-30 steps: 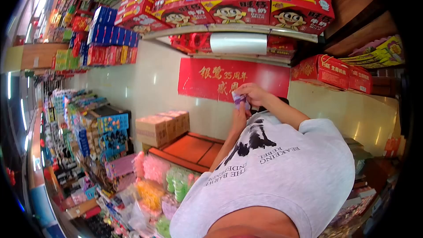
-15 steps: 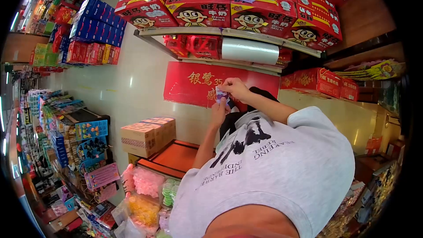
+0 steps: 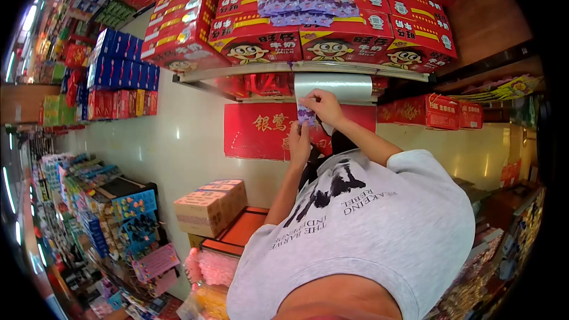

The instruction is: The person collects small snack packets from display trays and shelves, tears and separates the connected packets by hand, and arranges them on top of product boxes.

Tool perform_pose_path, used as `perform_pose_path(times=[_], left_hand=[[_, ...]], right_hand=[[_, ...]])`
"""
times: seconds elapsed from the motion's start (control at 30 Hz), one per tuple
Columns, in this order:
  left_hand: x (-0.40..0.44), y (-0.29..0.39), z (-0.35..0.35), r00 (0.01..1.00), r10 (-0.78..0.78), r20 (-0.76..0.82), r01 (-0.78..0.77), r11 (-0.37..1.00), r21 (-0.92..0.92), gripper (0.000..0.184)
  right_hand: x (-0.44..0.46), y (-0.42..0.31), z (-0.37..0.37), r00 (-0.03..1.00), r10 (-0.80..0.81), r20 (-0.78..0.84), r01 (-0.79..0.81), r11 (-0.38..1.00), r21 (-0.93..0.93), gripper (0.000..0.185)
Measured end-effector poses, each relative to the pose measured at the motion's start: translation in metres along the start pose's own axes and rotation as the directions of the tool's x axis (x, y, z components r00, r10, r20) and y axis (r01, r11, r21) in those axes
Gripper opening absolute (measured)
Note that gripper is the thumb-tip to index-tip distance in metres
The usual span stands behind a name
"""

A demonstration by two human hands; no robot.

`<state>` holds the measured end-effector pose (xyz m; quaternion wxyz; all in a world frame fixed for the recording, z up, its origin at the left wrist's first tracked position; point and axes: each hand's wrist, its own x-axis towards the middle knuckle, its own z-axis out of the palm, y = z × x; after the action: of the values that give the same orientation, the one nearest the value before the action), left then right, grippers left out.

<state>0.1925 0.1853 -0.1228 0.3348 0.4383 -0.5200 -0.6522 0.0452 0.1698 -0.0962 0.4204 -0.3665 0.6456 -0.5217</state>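
Right hand (image 3: pixel 324 108) and left hand (image 3: pixel 300 144) pinch the purple sachet (image 3: pixel 306 115) at opposite ends, grips nearly closed, probably to keep it taut.

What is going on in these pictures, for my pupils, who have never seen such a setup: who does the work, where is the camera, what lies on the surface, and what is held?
There is no machine here: a person works with two bare hands. The only camera sits on the person's head and looks forward and down, so the grey shirt shows at the bottom.

The left hand holds the lower end of a small purple packet, and the right hand holds its upper end.

Ahead, red boxes stand on a shelf, with more purple packets on top. Cardboard boxes stand to the left.
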Motion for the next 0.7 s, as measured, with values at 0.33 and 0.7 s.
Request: perform_pose_path(times=[0.33, 0.7], left_hand=[[0.102, 0.088, 0.054, 0.998, 0.061, 0.019, -0.063, 0.995, 0.079, 0.015], [0.223, 0.153, 0.134, 0.975, 0.219, 0.023, -0.220, 0.974, 0.048, 0.027]], right_hand=[[0.067, -0.075, -0.064, 0.933, -0.289, -0.215, 0.266, 0.955, -0.128, 0.027], [0.177, -0.109, -0.127, 0.605, -0.741, -0.291, 0.446, 0.618, -0.647, 0.027]])
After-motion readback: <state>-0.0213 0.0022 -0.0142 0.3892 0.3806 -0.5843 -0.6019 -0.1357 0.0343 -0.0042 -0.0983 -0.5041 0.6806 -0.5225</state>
